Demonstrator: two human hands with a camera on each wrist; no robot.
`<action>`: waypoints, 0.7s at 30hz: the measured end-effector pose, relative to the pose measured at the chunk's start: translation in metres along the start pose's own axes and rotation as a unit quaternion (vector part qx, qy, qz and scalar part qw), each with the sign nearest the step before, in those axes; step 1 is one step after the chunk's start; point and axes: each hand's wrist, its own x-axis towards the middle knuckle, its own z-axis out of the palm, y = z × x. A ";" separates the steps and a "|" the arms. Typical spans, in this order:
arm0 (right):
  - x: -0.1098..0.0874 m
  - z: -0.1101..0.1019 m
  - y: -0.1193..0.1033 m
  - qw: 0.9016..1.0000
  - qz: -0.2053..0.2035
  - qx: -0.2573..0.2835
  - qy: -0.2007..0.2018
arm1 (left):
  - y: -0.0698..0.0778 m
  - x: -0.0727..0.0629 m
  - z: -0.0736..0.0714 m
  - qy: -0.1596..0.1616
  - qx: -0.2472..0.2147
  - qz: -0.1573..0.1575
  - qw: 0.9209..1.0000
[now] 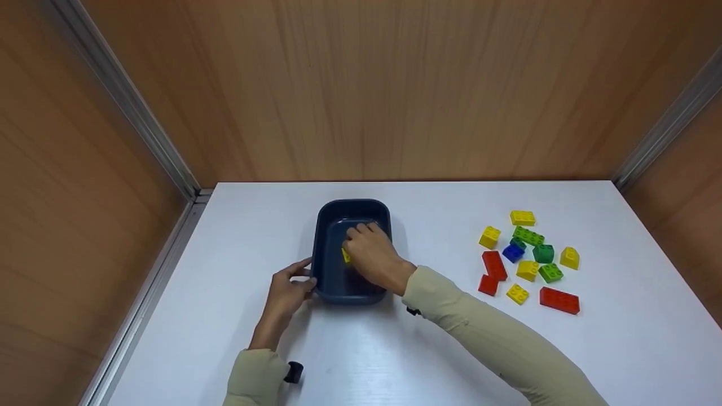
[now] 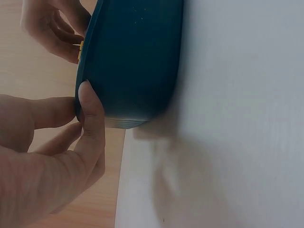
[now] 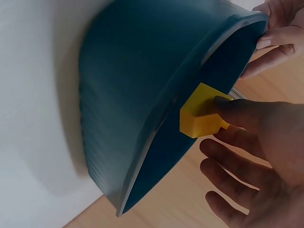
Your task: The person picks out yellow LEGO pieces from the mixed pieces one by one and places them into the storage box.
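Observation:
A dark blue plastic tub (image 1: 352,299) stands on the white table. My left hand (image 1: 290,288) holds its left rim, the thumb (image 2: 92,107) against the outer wall and the fingers at the edge. Over the tub's opening, my right hand (image 1: 375,254) pinches a yellow toy brick (image 3: 202,114) between thumb and index finger. The other fingers of that hand are spread loosely below it in the right wrist view. Only a bit of the brick shows past the hand in the head view.
Several loose toy bricks lie on the table's right side, among them a long red brick (image 1: 559,300), a blue brick (image 1: 513,252), a long green brick (image 1: 528,235) and a yellow brick (image 1: 523,218). A wooden panel (image 1: 361,90) rises behind the table.

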 end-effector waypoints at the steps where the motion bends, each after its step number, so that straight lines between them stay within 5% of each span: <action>1: 0.001 0.000 0.000 1.000 0.000 0.001 -0.001 | 0.000 0.000 0.000 0.000 -0.001 0.000 1.000; 11: 0.011 0.002 -0.003 1.000 -0.016 0.010 -0.022 | -0.001 0.003 0.002 0.004 -0.003 -0.001 1.000; 21: 0.021 0.004 -0.012 0.994 -0.066 0.010 -0.085 | -0.001 0.000 0.000 -0.002 -0.005 0.003 1.000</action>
